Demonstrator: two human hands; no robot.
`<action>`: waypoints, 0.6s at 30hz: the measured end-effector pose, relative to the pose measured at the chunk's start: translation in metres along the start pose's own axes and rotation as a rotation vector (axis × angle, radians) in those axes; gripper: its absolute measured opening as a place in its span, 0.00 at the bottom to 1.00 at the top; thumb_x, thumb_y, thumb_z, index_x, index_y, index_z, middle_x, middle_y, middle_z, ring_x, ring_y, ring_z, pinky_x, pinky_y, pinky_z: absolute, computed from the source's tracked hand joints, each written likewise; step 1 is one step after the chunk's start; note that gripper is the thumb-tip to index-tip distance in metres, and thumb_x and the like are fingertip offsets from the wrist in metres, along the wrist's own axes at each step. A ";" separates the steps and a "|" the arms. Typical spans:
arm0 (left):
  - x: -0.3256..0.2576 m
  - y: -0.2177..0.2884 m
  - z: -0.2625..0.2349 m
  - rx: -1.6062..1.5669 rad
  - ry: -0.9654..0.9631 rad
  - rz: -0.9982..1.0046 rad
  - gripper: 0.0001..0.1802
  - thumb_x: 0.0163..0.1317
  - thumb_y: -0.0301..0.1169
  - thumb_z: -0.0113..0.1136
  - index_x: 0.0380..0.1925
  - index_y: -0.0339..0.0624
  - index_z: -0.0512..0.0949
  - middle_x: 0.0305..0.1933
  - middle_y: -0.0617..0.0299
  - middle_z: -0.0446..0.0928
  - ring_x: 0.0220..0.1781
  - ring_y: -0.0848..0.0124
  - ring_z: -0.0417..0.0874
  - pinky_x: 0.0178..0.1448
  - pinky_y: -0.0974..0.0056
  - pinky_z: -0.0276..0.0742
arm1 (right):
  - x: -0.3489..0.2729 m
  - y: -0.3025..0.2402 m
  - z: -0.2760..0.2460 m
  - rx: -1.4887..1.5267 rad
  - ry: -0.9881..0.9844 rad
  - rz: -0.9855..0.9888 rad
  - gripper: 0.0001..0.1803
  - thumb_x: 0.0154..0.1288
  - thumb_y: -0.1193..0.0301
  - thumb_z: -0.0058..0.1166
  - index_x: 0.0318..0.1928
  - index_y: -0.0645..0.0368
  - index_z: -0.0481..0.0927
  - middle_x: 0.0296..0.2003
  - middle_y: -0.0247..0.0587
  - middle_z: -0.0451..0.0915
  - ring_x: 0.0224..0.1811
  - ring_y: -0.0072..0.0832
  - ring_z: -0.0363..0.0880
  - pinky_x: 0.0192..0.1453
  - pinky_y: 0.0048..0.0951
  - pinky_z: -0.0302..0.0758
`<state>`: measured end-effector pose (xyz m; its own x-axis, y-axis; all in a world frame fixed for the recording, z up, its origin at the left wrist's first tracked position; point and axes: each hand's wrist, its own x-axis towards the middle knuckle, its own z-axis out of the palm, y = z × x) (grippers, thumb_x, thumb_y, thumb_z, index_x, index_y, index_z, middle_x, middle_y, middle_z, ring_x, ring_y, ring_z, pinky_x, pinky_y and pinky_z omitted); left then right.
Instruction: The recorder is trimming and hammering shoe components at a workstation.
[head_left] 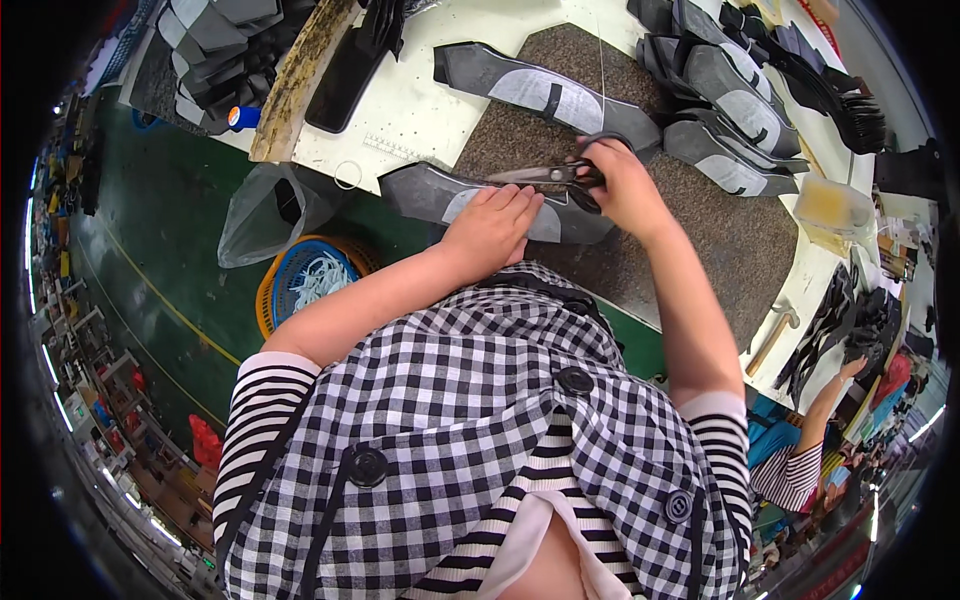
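A dark grey panel (420,193) lies at the near edge of the table (408,100), under the left hand (492,230), which rests flat, fingers (517,206) extended together; the right hand (627,188) grips scissors (556,175) over the panel, blades pointing left, right forearm (697,315) stretched forward

a long, slightly bent dark grey panel (415,195) with a paler grey patch, partly covered, lies flat along the near edge of the bench (425,90), over a corner of the speckled brown mat (710,235). black-handled metal scissors (557,174) are held above it, blades pointing left, handle loops spread apart.
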<state>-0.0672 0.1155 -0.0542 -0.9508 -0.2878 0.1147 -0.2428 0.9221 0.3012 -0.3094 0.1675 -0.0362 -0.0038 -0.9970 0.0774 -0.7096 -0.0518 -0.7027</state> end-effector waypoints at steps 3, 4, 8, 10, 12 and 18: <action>-0.004 0.000 0.001 -0.059 0.011 -0.026 0.32 0.50 0.36 0.62 0.57 0.36 0.71 0.56 0.57 0.74 0.58 0.62 0.73 0.62 0.58 0.66 | 0.019 0.011 -0.007 -0.096 -0.210 -0.090 0.17 0.42 0.87 0.57 0.36 0.62 0.75 0.33 0.45 0.78 0.42 0.43 0.79 0.46 0.38 0.75; -0.005 -0.001 0.003 -0.056 0.016 -0.034 0.32 0.50 0.36 0.62 0.57 0.36 0.71 0.56 0.57 0.74 0.58 0.62 0.73 0.62 0.58 0.66 | 0.023 0.011 -0.012 -0.088 -0.321 -0.064 0.16 0.42 0.86 0.58 0.36 0.63 0.75 0.33 0.46 0.78 0.42 0.43 0.79 0.46 0.38 0.75; -0.006 -0.004 0.007 -0.044 0.005 -0.015 0.33 0.48 0.36 0.63 0.56 0.36 0.72 0.56 0.56 0.72 0.59 0.61 0.72 0.62 0.58 0.67 | 0.011 -0.003 -0.031 0.053 -0.259 0.090 0.15 0.45 0.85 0.60 0.37 0.64 0.75 0.33 0.48 0.76 0.40 0.46 0.78 0.43 0.38 0.74; -0.004 -0.004 0.008 -0.013 -0.009 -0.009 0.34 0.48 0.36 0.64 0.57 0.36 0.71 0.58 0.55 0.71 0.59 0.60 0.71 0.61 0.57 0.67 | 0.002 -0.006 -0.037 0.012 -0.235 0.100 0.15 0.45 0.84 0.60 0.37 0.64 0.74 0.33 0.49 0.76 0.39 0.47 0.77 0.44 0.37 0.74; -0.002 -0.005 0.008 0.079 0.082 0.067 0.35 0.46 0.38 0.64 0.56 0.35 0.72 0.51 0.59 0.73 0.55 0.64 0.71 0.58 0.60 0.67 | -0.002 -0.002 -0.036 -0.022 -0.236 0.120 0.16 0.46 0.84 0.60 0.39 0.64 0.74 0.33 0.49 0.75 0.40 0.47 0.77 0.45 0.37 0.74; 0.003 -0.002 0.004 0.025 -0.073 0.016 0.38 0.48 0.40 0.64 0.62 0.41 0.69 0.48 0.59 0.70 0.53 0.63 0.71 0.59 0.59 0.66 | -0.012 0.003 -0.024 -0.055 -0.202 0.194 0.15 0.47 0.82 0.60 0.38 0.63 0.74 0.34 0.49 0.76 0.42 0.48 0.76 0.46 0.40 0.74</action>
<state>-0.0708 0.1139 -0.0585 -0.9659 -0.2539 0.0500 -0.2310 0.9331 0.2756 -0.3283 0.1810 -0.0222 -0.0066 -0.9796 -0.2010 -0.7467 0.1386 -0.6506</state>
